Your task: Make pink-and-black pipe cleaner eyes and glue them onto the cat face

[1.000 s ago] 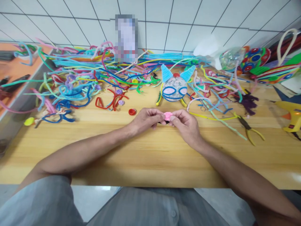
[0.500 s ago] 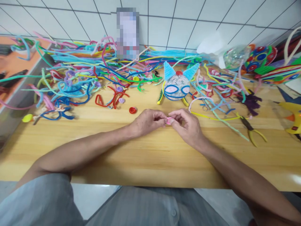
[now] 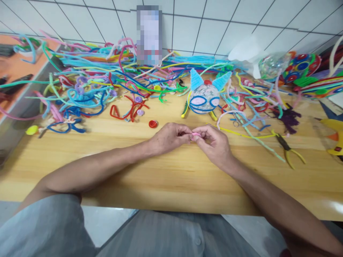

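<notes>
Between the fingertips of both hands is a small pink piece (image 3: 196,135), apparently a coiled pipe cleaner, partly covered by the fingers. My left hand (image 3: 171,137) pinches its left side, and my right hand (image 3: 214,144) grips it from the right with thumb and fingers. Just beyond the hands stands a round figure (image 3: 205,98) with blue pointed ears, a red top piece, and blue loops around pink ovals. A small red coil (image 3: 153,123) lies on the wooden table to the left of my left hand.
Loose pipe cleaners (image 3: 88,96) in many colours spread along the back of the table (image 3: 171,182). Yellow-handled pliers (image 3: 288,150) lie at right, near a yellow tool (image 3: 332,135). Colourful decorated objects (image 3: 302,67) sit at the back right. A grey-walled bin (image 3: 24,117) borders the left.
The whole view has shifted slightly, with the table items appearing a little further right. Both hands still hold the pink piece, whose visible shape has turned slightly.
</notes>
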Tool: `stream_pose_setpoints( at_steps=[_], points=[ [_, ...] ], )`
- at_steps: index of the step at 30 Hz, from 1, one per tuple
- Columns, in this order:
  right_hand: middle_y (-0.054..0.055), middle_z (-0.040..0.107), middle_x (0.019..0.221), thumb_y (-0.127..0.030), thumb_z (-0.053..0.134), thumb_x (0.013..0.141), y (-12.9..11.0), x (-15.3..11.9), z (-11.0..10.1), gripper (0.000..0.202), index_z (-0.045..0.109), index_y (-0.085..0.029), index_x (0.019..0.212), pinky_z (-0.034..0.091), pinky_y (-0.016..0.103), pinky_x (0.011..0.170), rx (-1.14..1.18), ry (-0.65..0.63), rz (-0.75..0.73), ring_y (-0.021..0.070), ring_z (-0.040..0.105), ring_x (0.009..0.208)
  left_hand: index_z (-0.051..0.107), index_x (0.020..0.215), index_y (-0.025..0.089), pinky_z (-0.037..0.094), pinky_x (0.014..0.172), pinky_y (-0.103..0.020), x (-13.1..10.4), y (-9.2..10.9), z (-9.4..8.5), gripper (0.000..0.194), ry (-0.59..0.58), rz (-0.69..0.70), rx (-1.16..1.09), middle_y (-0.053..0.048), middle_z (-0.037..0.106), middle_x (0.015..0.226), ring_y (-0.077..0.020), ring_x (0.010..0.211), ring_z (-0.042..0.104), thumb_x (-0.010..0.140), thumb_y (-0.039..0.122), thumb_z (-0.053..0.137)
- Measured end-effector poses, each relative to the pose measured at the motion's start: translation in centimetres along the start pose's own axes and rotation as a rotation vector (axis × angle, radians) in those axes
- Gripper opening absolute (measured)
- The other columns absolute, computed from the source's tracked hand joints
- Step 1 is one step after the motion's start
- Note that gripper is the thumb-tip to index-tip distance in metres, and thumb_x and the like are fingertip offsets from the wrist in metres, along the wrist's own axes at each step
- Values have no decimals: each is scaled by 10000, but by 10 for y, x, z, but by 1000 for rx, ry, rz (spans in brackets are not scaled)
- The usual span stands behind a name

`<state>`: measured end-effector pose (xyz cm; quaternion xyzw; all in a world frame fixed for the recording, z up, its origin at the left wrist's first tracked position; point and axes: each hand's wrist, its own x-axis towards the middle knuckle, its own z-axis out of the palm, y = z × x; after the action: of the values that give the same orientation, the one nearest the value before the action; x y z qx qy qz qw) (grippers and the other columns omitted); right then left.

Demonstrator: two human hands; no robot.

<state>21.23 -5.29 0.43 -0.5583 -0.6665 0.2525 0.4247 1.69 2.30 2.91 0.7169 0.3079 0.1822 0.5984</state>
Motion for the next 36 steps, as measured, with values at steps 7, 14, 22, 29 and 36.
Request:
stream_pose_setpoints(
  at_steps=[7, 14, 22, 29, 36],
  points=[
    [20, 724, 857, -325, 716, 923, 0, 0, 2, 154, 726, -229, 1044, 537, 280, 648, 160, 17, 121, 149, 648, 742, 758, 880, 134, 410, 629, -223, 2, -2, 0, 317, 15, -14, -54, -9, 690, 753, -111, 682, 560, 892, 444, 692],
    [6, 750, 900, -460, 821, 855, -8, 7, 1, 338, 675, -227, 1052, 560, 251, 595, 465, 53, 293, 115, 672, 672, 741, 911, 124, 383, 564, -204, 2, -1, -1, 285, 26, -54, -117, 1, 672, 743, -83, 610, 496, 852, 401, 705],
    [15, 774, 945, -441, 806, 869, -6, 4, 1, 351, 684, -238, 1128, 601, 288, 700, 431, 36, 239, 151, 730, 797, 714, 843, 135, 358, 529, -201, 3, 0, -1, 250, 58, -56, -98, 7, 656, 687, -78, 568, 485, 841, 382, 677],
    [22, 765, 884, -295, 684, 960, -13, 2, -4, 125, 759, -248, 1049, 557, 319, 710, 51, 84, -29, 160, 680, 759, 684, 792, 139, 356, 526, -203, 2, 4, -2, 232, 48, -46, -87, 23, 616, 648, -70, 548, 459, 845, 362, 649],
    [26, 784, 897, -324, 694, 958, -11, 0, -2, 115, 742, -236, 1016, 568, 318, 712, 83, 102, 22, 167, 706, 773, 674, 777, 145, 328, 519, -203, 1, 7, 0, 227, 75, -49, -104, 45, 544, 614, -68, 549, 423, 834, 364, 662]
  ],
)
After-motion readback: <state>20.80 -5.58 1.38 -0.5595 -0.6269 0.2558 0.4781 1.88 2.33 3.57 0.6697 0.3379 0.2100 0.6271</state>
